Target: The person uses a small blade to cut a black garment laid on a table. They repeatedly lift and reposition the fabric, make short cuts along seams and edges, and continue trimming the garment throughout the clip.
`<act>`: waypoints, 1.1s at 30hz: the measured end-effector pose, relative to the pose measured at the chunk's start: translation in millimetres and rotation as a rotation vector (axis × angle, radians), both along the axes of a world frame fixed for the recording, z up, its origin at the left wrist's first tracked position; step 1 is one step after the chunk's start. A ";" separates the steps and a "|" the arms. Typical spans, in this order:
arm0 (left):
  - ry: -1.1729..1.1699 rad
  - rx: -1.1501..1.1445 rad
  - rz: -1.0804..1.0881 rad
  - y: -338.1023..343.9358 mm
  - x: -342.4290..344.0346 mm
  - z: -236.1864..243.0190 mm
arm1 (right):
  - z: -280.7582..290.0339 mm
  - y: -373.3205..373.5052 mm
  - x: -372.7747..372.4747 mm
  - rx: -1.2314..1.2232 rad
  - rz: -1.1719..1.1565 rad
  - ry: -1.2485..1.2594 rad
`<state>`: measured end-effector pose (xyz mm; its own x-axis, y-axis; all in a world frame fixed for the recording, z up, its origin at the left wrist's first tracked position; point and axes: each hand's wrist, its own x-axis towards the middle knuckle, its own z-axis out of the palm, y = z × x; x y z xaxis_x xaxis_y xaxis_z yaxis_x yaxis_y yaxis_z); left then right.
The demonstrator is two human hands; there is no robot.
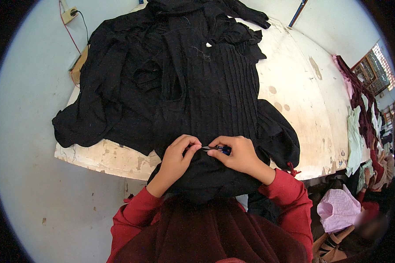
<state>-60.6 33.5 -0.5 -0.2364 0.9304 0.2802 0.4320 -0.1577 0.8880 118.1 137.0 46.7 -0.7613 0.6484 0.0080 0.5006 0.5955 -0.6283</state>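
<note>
A large black garment (215, 96) with a pleated front panel lies spread over the table, its near part hanging down against me. My left hand (180, 153) is closed, thumb and fingertips pinching the black cloth at the table's near side; any thread between them is too fine to make out. Facing it, my right hand (239, 153) holds small thread snips (224, 150) with dark blue handles. The blade tips point left and nearly touch my left fingertips. Pale loose threads show on the cloth farther up.
The pale wooden table (294, 87) has stains and chipped edges. A power socket with a plug (69, 15) and wires is at the upper left. Garments in maroon and pale green (354, 140) hang over the right edge. At the lower right another person handles a pink garment (338, 209).
</note>
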 end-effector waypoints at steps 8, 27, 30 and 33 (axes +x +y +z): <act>0.006 -0.008 0.014 -0.3 -0.4 0.5 | -10.9 -0.2 -0.9 -0.008 -0.011 0.032; 0.119 -0.009 0.047 -2.7 1.5 4.2 | -6.9 2.5 1.9 -0.015 0.023 0.069; 0.104 -0.001 0.054 -2.2 1.9 4.5 | -2.0 1.9 -4.3 0.070 0.033 0.017; 0.102 0.007 0.050 -2.4 1.9 1.8 | -2.8 3.4 -5.6 0.102 0.056 -0.051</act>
<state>-58.7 31.1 1.3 -0.2520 0.9161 0.3119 0.5279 -0.1401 0.8377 112.5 140.5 43.9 -0.7976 0.6023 0.0327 0.4940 0.6834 -0.5375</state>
